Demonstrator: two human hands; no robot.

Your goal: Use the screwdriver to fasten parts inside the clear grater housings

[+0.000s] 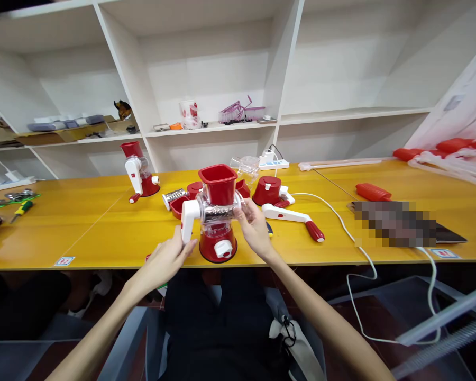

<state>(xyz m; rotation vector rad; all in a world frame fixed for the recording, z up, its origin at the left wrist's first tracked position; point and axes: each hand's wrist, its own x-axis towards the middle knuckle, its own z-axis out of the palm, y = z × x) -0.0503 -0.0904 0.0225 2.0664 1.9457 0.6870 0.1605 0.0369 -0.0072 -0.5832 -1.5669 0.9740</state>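
Rotary grater of red and clear plastic with a metal drum (219,213): upright near the front edge of the yellow wooden table (103,227), between the two hands. Judged light for its bulk; the shell should be stiff, the clear plastic barrel (237,201) smooth, perhaps slippery, and likeliest to crack if knocked. Toothed drum inside: probably sharp, so fingers best kept off it. Sound holds: the barrel's outer end for steadying, the round red base (212,250) for lifting. White plastic crank arm (188,219) probably swings under load, making it a poor carrying point.

Right hand (254,227): thumb in front, fingers curled behind, pinching the barrel's right end; forearm slants up from lower right. Left hand (166,260): at the crank's lower end, fingers bent behind it, thumb stretched rightward beneath; forearm rises from lower left. Contact looks likely there, but whether the hand is closed around a handle, cannot tell; its own fingers hide that spot.
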